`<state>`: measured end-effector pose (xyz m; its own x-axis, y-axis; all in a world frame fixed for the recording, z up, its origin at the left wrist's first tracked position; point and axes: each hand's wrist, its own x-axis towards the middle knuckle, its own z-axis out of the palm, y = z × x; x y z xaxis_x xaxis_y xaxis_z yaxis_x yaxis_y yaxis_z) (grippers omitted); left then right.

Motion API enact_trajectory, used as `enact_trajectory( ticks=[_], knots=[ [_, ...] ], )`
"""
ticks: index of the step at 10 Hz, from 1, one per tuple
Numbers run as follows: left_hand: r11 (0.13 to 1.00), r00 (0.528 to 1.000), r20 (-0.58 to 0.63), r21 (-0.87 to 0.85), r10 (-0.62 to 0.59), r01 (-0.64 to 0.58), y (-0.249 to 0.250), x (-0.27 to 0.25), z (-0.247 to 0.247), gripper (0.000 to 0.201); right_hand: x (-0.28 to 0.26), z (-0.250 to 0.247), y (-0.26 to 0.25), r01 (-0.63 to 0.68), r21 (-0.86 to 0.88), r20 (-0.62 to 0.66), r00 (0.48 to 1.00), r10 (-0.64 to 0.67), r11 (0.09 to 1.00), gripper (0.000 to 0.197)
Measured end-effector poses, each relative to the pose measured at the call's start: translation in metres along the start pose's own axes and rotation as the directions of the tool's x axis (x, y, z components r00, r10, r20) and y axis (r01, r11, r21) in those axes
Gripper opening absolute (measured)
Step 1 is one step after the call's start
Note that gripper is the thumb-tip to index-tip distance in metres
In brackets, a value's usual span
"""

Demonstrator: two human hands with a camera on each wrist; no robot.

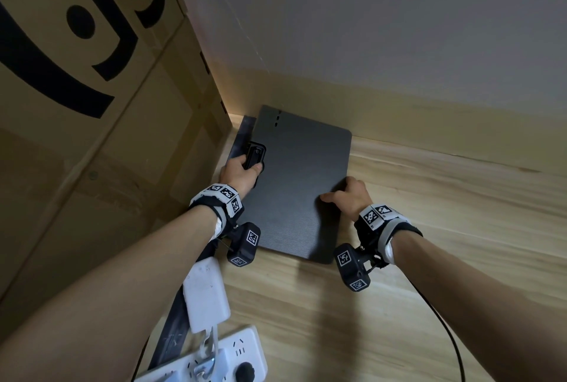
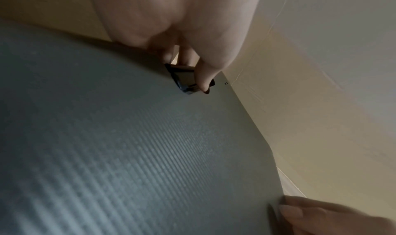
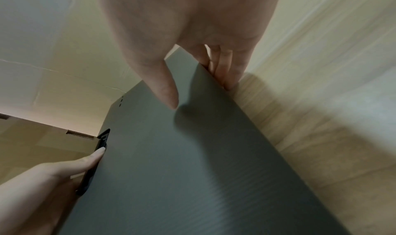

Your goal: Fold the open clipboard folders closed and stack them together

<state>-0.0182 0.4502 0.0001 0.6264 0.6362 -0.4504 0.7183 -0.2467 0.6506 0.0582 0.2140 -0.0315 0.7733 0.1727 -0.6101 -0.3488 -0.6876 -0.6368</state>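
Observation:
A dark grey ribbed clipboard folder [image 1: 302, 179] lies closed on the wooden surface [image 1: 429, 228], near the wall. A dark edge of something [image 1: 241, 136] sticks out from under its far left side; I cannot tell what it is. My left hand [image 1: 247, 168] grips the black clip [image 1: 255, 155] on the folder's left edge, with the thumb [image 2: 204, 77] laid over the clip [image 2: 184, 80]. My right hand [image 1: 342, 193] pinches the folder's right edge. Its thumb [image 3: 166, 89] lies on the cover [image 3: 193, 162] and its fingers [image 3: 222, 67] curl under the rim.
A tall cardboard box [image 1: 92, 105] stands tight along the left. The wall and skirting [image 1: 368, 99] close off the far side. A white power strip [image 1: 221, 360] and a white adapter [image 1: 205, 295] lie near my left forearm. A black cable [image 1: 445, 329] trails at the right.

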Motion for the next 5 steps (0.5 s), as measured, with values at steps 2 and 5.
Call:
enact_trajectory(
  ticks=[2,5],
  knots=[
    [1.0,1.0,0.003,0.022,0.009,-0.01,0.007,-0.011,-0.004,0.047,-0.005,-0.003,0.003,0.017,0.009,0.02,1.0,-0.018,1.0,0.076],
    [0.969,0.968,-0.091,0.099,0.234,-0.226,0.054,-0.054,0.003,0.05,-0.051,-0.064,0.027,0.037,0.176,-0.124,0.992,-0.015,0.984,0.059]
  ],
)
